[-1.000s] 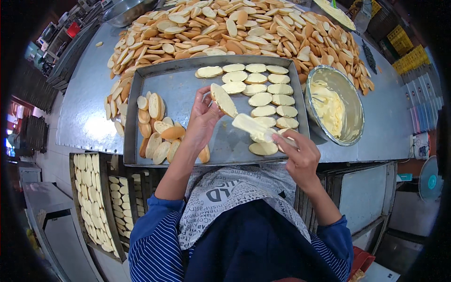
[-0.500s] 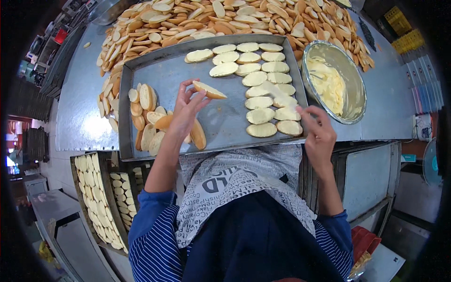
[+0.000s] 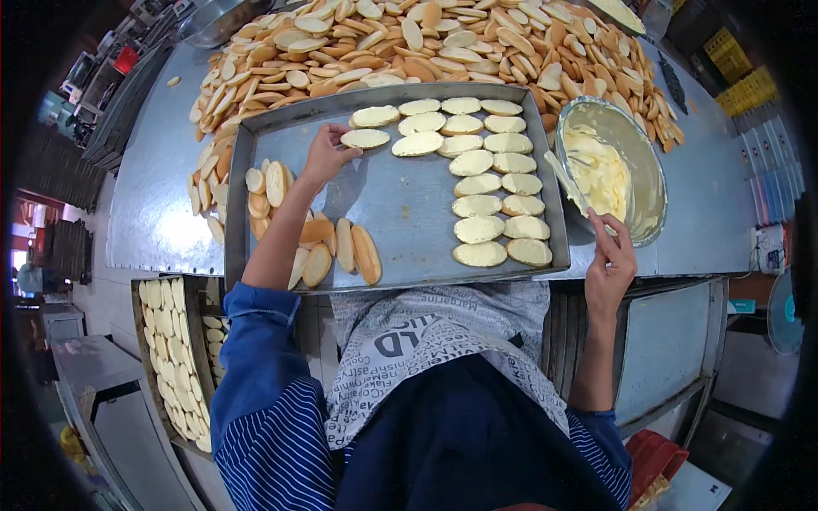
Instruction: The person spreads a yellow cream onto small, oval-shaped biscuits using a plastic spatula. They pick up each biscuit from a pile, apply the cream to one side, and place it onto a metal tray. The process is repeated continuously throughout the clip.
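While the big metal tray [image 3: 400,213] lay across the steel table [image 3: 153,196], laying each piece flush beside the last seemed the way to keep rows tight. The left hand [image 3: 328,157] pinched a buttered bread slice [image 3: 365,138] at the tray's far left, its long axis running left to right. The right hand [image 3: 609,260] gripped a spreading knife [image 3: 573,183], blade pointing into the butter bowl [image 3: 648,170].
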Demonstrator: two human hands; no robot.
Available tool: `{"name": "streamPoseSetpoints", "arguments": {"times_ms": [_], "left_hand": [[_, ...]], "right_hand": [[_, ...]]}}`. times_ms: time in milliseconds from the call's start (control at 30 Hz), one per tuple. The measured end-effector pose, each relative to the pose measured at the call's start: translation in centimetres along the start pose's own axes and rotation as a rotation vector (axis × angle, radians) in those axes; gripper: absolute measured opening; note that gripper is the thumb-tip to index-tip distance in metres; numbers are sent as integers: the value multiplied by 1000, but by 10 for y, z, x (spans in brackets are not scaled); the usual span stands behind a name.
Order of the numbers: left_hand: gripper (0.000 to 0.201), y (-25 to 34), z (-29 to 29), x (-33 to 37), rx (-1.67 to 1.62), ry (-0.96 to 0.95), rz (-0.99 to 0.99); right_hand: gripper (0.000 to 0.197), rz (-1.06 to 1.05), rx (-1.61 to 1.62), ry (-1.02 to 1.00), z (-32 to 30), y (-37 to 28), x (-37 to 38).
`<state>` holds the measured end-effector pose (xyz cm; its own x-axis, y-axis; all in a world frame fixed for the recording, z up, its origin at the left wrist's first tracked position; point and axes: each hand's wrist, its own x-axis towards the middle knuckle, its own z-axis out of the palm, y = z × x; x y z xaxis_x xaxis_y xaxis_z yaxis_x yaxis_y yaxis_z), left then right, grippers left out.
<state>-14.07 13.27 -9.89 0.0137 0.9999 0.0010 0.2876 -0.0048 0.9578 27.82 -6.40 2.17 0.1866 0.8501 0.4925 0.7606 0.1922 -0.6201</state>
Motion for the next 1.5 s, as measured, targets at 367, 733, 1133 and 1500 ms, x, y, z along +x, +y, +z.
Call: {"name": "streamPoseSetpoints", "arguments": {"times_ms": [367, 733, 1133, 1500], "left_hand": [[48, 12, -7, 3, 665, 171, 399], [49, 42, -91, -91, 1215, 311, -366], [31, 32, -86, -94, 901, 543, 114], [34, 67, 24, -106, -733, -51, -292]], "right_hand": [[50, 21, -450, -57, -14, 47, 50], [28, 92, -412, -530, 9, 95, 105], [32, 719, 210, -437, -50, 80, 112], [28, 586, 172, -211, -48, 89, 84]]}}
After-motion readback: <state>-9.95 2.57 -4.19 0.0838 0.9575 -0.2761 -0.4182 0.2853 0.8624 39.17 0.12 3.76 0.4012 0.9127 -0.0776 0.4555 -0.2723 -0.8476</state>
